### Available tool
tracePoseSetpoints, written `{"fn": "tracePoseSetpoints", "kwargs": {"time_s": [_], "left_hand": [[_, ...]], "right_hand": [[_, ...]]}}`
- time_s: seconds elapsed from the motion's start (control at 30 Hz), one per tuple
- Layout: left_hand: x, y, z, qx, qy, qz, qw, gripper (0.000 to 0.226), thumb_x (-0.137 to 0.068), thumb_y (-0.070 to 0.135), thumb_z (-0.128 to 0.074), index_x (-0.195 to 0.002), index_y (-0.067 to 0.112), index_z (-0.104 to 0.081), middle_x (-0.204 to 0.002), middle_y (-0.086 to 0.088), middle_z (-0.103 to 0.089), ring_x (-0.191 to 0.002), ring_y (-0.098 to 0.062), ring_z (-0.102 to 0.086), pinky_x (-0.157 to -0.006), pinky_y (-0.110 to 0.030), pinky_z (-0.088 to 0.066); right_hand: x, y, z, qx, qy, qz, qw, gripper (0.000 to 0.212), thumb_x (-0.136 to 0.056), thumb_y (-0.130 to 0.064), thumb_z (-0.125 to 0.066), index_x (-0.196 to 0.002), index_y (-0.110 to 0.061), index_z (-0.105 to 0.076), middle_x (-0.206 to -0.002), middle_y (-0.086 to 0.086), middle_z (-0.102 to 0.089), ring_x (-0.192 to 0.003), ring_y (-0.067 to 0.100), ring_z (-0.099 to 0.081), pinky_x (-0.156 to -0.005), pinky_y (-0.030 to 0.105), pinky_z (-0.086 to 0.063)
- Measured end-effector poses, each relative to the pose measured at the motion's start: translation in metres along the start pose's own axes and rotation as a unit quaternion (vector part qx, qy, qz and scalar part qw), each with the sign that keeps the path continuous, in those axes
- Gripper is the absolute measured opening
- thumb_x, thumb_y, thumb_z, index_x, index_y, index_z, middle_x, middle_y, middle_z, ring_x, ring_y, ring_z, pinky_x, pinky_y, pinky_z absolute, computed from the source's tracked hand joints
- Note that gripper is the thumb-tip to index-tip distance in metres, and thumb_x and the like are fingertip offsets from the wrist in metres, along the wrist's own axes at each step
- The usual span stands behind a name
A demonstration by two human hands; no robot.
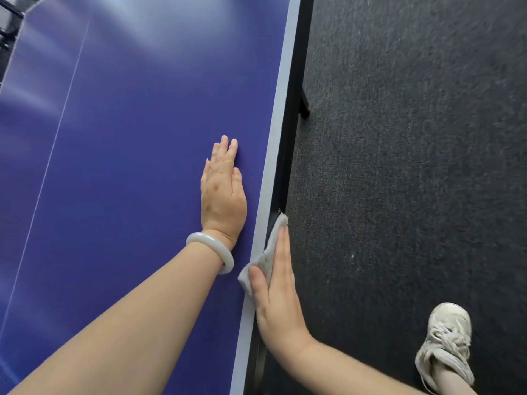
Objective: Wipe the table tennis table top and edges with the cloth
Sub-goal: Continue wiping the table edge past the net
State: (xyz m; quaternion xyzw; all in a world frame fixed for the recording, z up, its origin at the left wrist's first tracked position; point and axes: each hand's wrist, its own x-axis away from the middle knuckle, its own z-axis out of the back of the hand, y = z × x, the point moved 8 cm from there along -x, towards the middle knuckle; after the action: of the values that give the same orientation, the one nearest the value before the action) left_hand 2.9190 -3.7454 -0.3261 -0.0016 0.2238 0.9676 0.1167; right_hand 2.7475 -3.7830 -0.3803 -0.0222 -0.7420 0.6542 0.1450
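Note:
The blue table tennis table top [137, 143] fills the left of the view, with a pale stripe along its right edge [273, 155] and a dark side rim below it. My left hand [222, 192] lies flat on the top near that edge, fingers straight, a pale bangle on the wrist. My right hand [276, 292] presses a small white cloth [269, 249] against the side edge, fingers straight along the rim and thumb on top over the cloth. Part of the cloth is hidden under the palm.
Dark carpet [413, 166] covers the floor to the right of the table. A black table leg [304, 104] stands just under the rim further along. My white sneaker [445, 343] is on the carpet at lower right. The net's frame [8, 29] shows at top left.

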Motion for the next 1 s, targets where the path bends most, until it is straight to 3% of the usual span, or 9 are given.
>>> {"fn": "tracePoseSetpoints", "kwargs": {"time_s": [0.1,0.23,0.37,0.47,0.53,0.63,0.77,0.87,1.0], "left_hand": [[0.0,0.0,0.001,0.002,0.001,-0.002,1.0,0.049,-0.104,0.004,-0.032,-0.151,0.014,-0.036,-0.161,0.001,-0.027,-0.151,-0.011,-0.016,-0.124,-0.032,-0.009],[0.0,0.001,0.003,0.041,-0.003,0.009,0.999,0.05,-0.102,0.001,-0.03,-0.15,0.014,-0.038,-0.161,0.0,-0.027,-0.151,-0.011,-0.015,-0.124,-0.032,-0.007],[0.004,-0.002,0.007,0.131,-0.005,0.031,0.991,0.052,-0.099,-0.002,-0.031,-0.146,0.013,-0.045,-0.158,-0.001,-0.034,-0.149,-0.011,-0.02,-0.124,-0.034,-0.012],[0.004,-0.007,0.011,0.174,-0.014,0.057,0.983,0.053,-0.096,-0.005,-0.034,-0.144,0.013,-0.049,-0.156,0.001,-0.037,-0.149,-0.01,-0.022,-0.123,-0.032,-0.014],[0.012,-0.007,0.014,0.18,-0.029,0.052,0.982,0.054,-0.096,-0.005,-0.036,-0.145,0.014,-0.046,-0.157,0.002,-0.035,-0.149,-0.01,-0.02,-0.122,-0.025,-0.014],[0.059,-0.007,0.019,0.099,-0.05,-0.004,0.994,0.052,-0.099,-0.003,-0.039,-0.15,0.011,-0.038,-0.161,-0.001,-0.027,-0.151,-0.012,-0.013,-0.121,-0.021,-0.011],[0.167,-0.034,0.036,-0.042,-0.056,-0.043,0.997,0.049,-0.104,0.008,-0.041,-0.152,0.007,-0.031,-0.162,-0.004,-0.024,-0.152,-0.015,-0.013,-0.124,-0.038,-0.016],[0.22,-0.045,0.036,-0.101,-0.08,-0.037,0.991,0.054,-0.105,0.028,-0.027,-0.155,0.01,-0.022,-0.164,-0.002,-0.016,-0.152,-0.012,-0.007,-0.124,-0.042,-0.014],[0.229,-0.044,0.032,-0.113,-0.067,-0.02,0.991,0.058,-0.102,0.034,-0.017,-0.156,0.011,-0.02,-0.165,0.001,-0.013,-0.152,-0.01,-0.005,-0.125,-0.041,-0.01]], "right_hand": [[-0.043,-0.011,0.008,-0.009,0.033,-0.028,0.999,0.069,-0.107,-0.034,-0.04,-0.157,-0.024,0.006,-0.167,-0.01,0.006,-0.152,0.0,0.003,-0.119,0.017,-0.004],[-0.098,-0.022,0.024,-0.01,0.093,-0.082,0.992,0.07,-0.105,-0.031,-0.045,-0.16,-0.018,-0.004,-0.168,-0.001,-0.006,-0.153,0.012,-0.01,-0.123,0.031,-0.012],[-0.017,-0.009,0.001,0.024,0.067,-0.056,0.996,0.074,-0.104,-0.035,-0.046,-0.157,-0.033,0.006,-0.168,-0.011,0.001,-0.151,-0.002,-0.003,-0.113,0.015,-0.006],[0.037,0.008,-0.016,0.022,0.019,-0.049,0.998,0.075,-0.104,-0.038,-0.046,-0.149,-0.043,0.014,-0.166,-0.014,0.008,-0.144,-0.013,0.004,-0.117,0.02,-0.003],[0.038,0.011,-0.018,0.036,0.014,-0.055,0.998,0.076,-0.104,-0.037,-0.045,-0.148,-0.043,0.017,-0.166,-0.013,0.009,-0.137,-0.012,-0.005,-0.113,0.017,-0.004],[0.034,0.006,-0.016,0.048,0.022,-0.052,0.997,0.076,-0.105,-0.033,-0.045,-0.153,-0.032,0.013,-0.167,-0.008,0.007,-0.14,-0.002,-0.012,-0.112,0.016,-0.006],[0.036,0.004,-0.015,0.051,0.023,-0.049,0.997,0.074,-0.105,-0.032,-0.044,-0.157,-0.025,0.008,-0.168,-0.002,0.005,-0.151,0.006,-0.005,-0.12,0.028,-0.006],[0.037,0.004,-0.014,0.046,0.016,-0.056,0.997,0.073,-0.106,-0.035,-0.042,-0.158,-0.026,0.007,-0.168,-0.003,0.005,-0.152,0.011,-0.006,-0.123,0.038,-0.009],[0.04,0.009,-0.014,0.022,0.022,-0.07,0.997,0.07,-0.106,-0.037,-0.04,-0.158,-0.033,0.007,-0.168,-0.012,0.004,-0.147,0.016,-0.018,-0.114,0.028,-0.017]]}}
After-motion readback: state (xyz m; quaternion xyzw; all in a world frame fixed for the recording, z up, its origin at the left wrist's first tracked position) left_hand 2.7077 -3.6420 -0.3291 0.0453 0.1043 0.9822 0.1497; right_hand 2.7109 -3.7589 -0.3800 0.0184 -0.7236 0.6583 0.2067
